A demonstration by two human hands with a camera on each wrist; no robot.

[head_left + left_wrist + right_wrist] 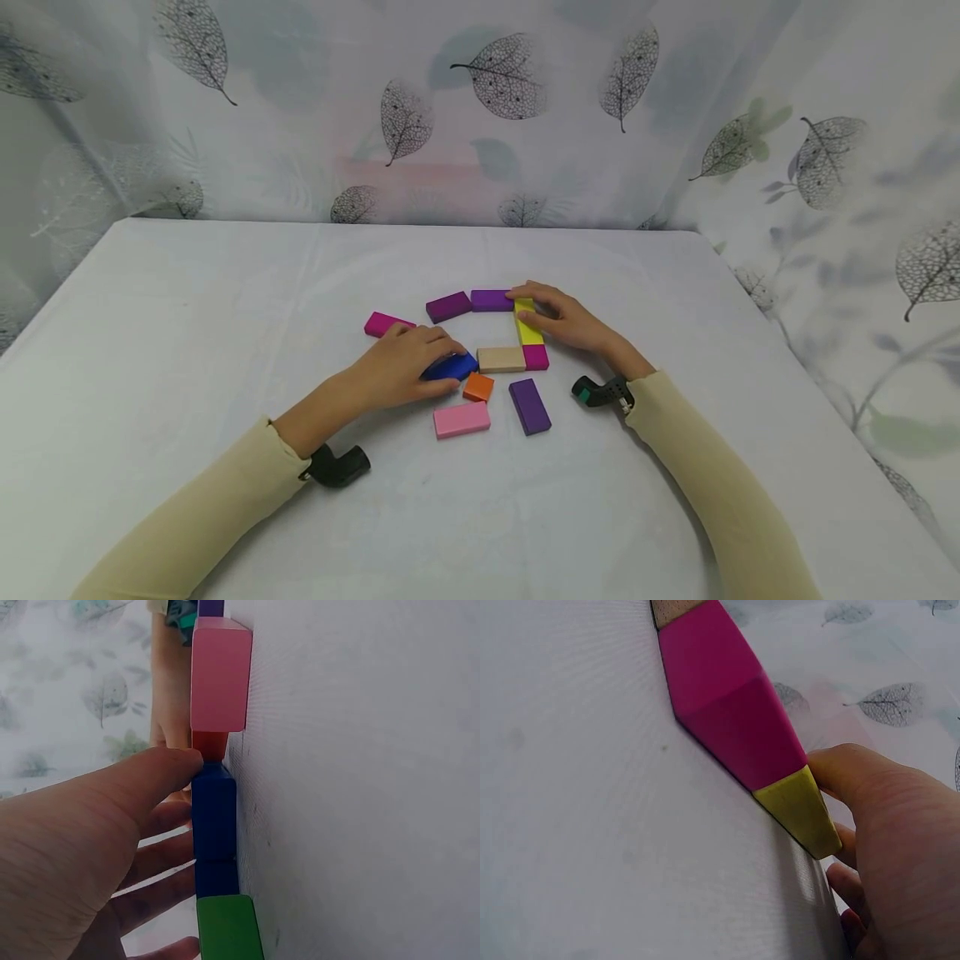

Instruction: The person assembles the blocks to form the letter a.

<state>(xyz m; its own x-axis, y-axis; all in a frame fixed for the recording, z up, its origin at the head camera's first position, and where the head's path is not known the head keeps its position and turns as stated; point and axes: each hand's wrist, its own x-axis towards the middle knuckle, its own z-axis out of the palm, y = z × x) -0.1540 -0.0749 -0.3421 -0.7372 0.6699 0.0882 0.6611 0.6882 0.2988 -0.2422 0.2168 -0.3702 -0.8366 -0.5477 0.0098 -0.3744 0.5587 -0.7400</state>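
My left hand [412, 358] reaches over a blue block [452, 367], its thumb on the near side and index finger on the far side. A second blue surface and a green block [229, 930] show below it in the left wrist view; the hand hides the green one in the head view. My right hand [570, 321] lays thumb and index finger across a yellow block [529, 333]. That index fingertip reaches the end of a purple block [490, 301]. A magenta block [536, 357] adjoins the yellow one's near end, beside a beige block [501, 360].
A dark magenta block [448, 307] and a bright pink block [386, 324] lie on the far side of the group. Nearer are an orange block [478, 387], a light pink block [461, 420] and a dark purple block [530, 407]. A white cloth [480, 517] covers the table.
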